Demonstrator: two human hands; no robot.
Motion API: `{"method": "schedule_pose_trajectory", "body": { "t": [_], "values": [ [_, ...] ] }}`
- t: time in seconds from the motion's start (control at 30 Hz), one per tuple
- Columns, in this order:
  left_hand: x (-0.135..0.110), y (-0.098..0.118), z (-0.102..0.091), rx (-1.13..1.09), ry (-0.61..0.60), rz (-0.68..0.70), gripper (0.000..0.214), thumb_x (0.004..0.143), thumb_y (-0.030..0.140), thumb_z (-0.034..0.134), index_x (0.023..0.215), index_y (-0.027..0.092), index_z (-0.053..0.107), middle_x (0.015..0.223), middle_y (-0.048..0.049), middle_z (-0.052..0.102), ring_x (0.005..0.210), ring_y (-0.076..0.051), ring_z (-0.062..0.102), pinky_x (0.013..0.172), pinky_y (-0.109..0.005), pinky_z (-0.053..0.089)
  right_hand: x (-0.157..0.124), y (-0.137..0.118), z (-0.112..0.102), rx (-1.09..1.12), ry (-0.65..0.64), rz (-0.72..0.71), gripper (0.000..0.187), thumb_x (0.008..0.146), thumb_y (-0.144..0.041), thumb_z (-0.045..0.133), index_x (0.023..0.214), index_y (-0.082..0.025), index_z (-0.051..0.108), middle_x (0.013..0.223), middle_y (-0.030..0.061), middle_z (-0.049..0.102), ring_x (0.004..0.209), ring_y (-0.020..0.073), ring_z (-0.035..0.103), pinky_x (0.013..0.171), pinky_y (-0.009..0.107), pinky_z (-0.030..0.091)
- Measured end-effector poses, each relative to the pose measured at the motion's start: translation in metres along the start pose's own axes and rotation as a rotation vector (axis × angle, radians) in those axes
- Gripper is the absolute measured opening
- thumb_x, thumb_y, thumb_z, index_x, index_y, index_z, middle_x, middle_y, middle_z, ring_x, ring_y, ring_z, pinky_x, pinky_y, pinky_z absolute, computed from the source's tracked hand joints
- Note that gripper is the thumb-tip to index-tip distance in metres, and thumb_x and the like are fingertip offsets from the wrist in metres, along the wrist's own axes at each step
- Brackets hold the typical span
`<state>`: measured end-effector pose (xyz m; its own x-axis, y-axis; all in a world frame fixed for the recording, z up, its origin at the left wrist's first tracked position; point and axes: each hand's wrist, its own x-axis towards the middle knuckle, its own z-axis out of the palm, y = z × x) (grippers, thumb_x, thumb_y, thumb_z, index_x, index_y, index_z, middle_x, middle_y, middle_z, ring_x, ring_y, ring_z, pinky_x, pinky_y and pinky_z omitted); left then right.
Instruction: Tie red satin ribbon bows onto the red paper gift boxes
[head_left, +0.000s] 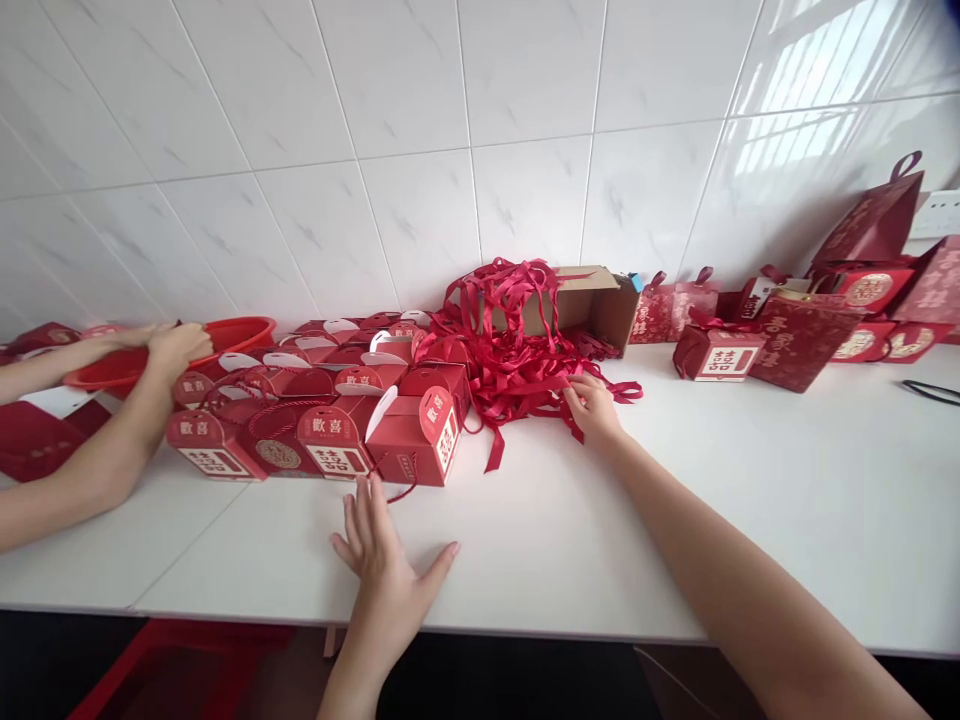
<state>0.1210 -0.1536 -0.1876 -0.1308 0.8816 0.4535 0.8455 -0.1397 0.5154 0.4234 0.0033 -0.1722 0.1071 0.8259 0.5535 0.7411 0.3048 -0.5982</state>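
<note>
My right hand point(595, 408) reaches the right edge of a loose pile of red ribbons point(517, 375), its fingers closed on a ribbon. Part of that grip is hidden by the hand itself. My left hand point(386, 555) is open above the white table, thumb and fingers spread, holding nothing. Its fingertips are close to the front of a red gift box point(411, 438) with white characters and a twisted cord handle. This box stands at the front right corner of several rows of similar red boxes point(279, 425).
An open cardboard box point(611, 310) lies behind the ribbons, some draped over it. More finished-looking red boxes point(724, 350) and bags point(806, 340) stand at the right by the tiled wall. Another person's hands point(176, 350) are at a red basin point(240, 332) on the left. A red stool point(187, 660) is below.
</note>
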Motion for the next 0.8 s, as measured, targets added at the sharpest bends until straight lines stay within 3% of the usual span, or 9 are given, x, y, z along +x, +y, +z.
{"method": "schedule_pose_trajectory", "body": {
  "t": [0.1, 0.2, 0.3, 0.37, 0.47, 0.57, 0.67, 0.73, 0.8],
  "values": [
    [0.001, 0.003, 0.0, -0.016, 0.067, -0.037, 0.103, 0.076, 0.048, 0.062, 0.149, 0.02, -0.006, 0.156, -0.0221, 0.009, 0.143, -0.043, 0.002, 0.106, -0.071, 0.001, 0.026, -0.016, -0.02, 0.083, 0.106, 0.023, 0.048, 0.091, -0.047, 0.038, 0.08, -0.015, 0.071, 0.094, 0.0109, 0.069, 0.091, 0.0248, 0.063, 0.079, 0.039, 0.05],
    [0.001, 0.003, 0.001, -0.075, 0.149, -0.075, 0.1, 0.077, 0.049, 0.06, 0.149, 0.019, -0.002, 0.153, -0.023, 0.015, 0.143, -0.041, 0.005, 0.107, -0.069, 0.001, 0.056, -0.045, -0.052, 0.18, 0.208, 0.02, 0.053, 0.091, -0.055, 0.035, 0.089, -0.013, 0.068, 0.071, 0.006, 0.064, 0.067, 0.0183, 0.062, 0.058, 0.03, 0.048],
    [0.001, 0.003, -0.002, -0.127, 0.2, -0.095, 0.097, 0.075, 0.048, 0.062, 0.149, 0.02, 0.005, 0.151, -0.0204, 0.02, 0.143, -0.038, 0.011, 0.111, -0.064, 0.005, 0.063, -0.085, -0.091, 0.472, 0.398, -0.15, 0.045, 0.093, -0.049, 0.038, 0.089, -0.014, 0.066, 0.067, 0.0016, 0.06, 0.059, 0.0108, 0.058, 0.054, 0.024, 0.045],
    [-0.001, 0.007, -0.006, -0.169, 0.249, -0.115, 0.092, 0.075, 0.047, 0.062, 0.149, 0.021, 0.014, 0.15, -0.0171, 0.025, 0.142, -0.036, 0.016, 0.114, -0.059, 0.011, 0.051, -0.114, -0.116, 0.526, 0.358, -0.25, 0.038, 0.093, -0.044, 0.044, 0.081, -0.014, 0.065, 0.061, -0.0017, 0.054, 0.055, 0.0073, 0.055, 0.053, 0.022, 0.042],
    [-0.005, 0.024, -0.015, -0.303, 0.351, -0.143, 0.073, 0.079, 0.044, 0.059, 0.143, 0.023, 0.032, 0.146, -0.011, 0.037, 0.14, -0.034, 0.026, 0.117, -0.051, 0.019, 0.02, -0.148, -0.14, 0.407, -0.093, -0.388, 0.032, 0.084, -0.035, 0.061, 0.061, -0.014, 0.063, 0.048, -0.0062, 0.042, 0.045, 0.0032, 0.046, 0.048, 0.018, 0.037],
    [-0.007, 0.051, -0.023, -0.448, 0.311, -0.033, 0.065, 0.082, 0.04, 0.057, 0.141, 0.026, 0.035, 0.145, -0.0076, 0.042, 0.138, -0.032, 0.033, 0.117, -0.05, 0.021, -0.005, -0.171, -0.145, 0.288, -0.575, -0.552, 0.025, 0.081, -0.025, 0.065, 0.058, -0.016, 0.064, 0.05, -0.0061, 0.051, 0.046, 0.004, 0.049, 0.047, 0.017, 0.039],
    [-0.003, 0.081, -0.027, -0.519, 0.045, 0.185, 0.074, 0.082, 0.034, 0.06, 0.147, 0.028, 0.025, 0.15, -0.0089, 0.036, 0.137, -0.032, 0.034, 0.111, -0.048, 0.033, -0.019, -0.185, -0.141, 0.282, -0.901, -0.662, 0.011, 0.077, -0.016, 0.068, 0.066, -0.016, 0.067, 0.07, -0.0015, 0.064, 0.059, 0.0075, 0.058, 0.055, 0.02, 0.046],
    [0.0, 0.096, -0.028, -0.572, -0.206, 0.332, 0.056, 0.084, 0.03, 0.06, 0.137, 0.028, 0.044, 0.138, -0.0102, 0.05, 0.127, -0.03, 0.046, 0.104, -0.044, 0.041, -0.022, -0.19, -0.142, 0.392, -1.001, -0.685, 0.012, 0.077, -0.014, 0.067, 0.064, -0.015, 0.065, 0.084, 0.0035, 0.067, 0.071, 0.0096, 0.062, 0.062, 0.02, 0.048],
    [0.0, 0.105, -0.029, -0.7, -0.37, 0.41, 0.022, 0.088, 0.03, 0.054, 0.104, 0.023, 0.067, 0.107, -0.0098, 0.068, 0.104, -0.026, 0.06, 0.097, -0.039, 0.045, -0.019, -0.19, -0.149, 0.551, -0.957, -0.642, 0.027, 0.081, -0.02, 0.062, 0.055, -0.015, 0.057, 0.092, 0.0054, 0.068, 0.083, 0.012, 0.064, 0.07, 0.022, 0.048]
  ]
}}
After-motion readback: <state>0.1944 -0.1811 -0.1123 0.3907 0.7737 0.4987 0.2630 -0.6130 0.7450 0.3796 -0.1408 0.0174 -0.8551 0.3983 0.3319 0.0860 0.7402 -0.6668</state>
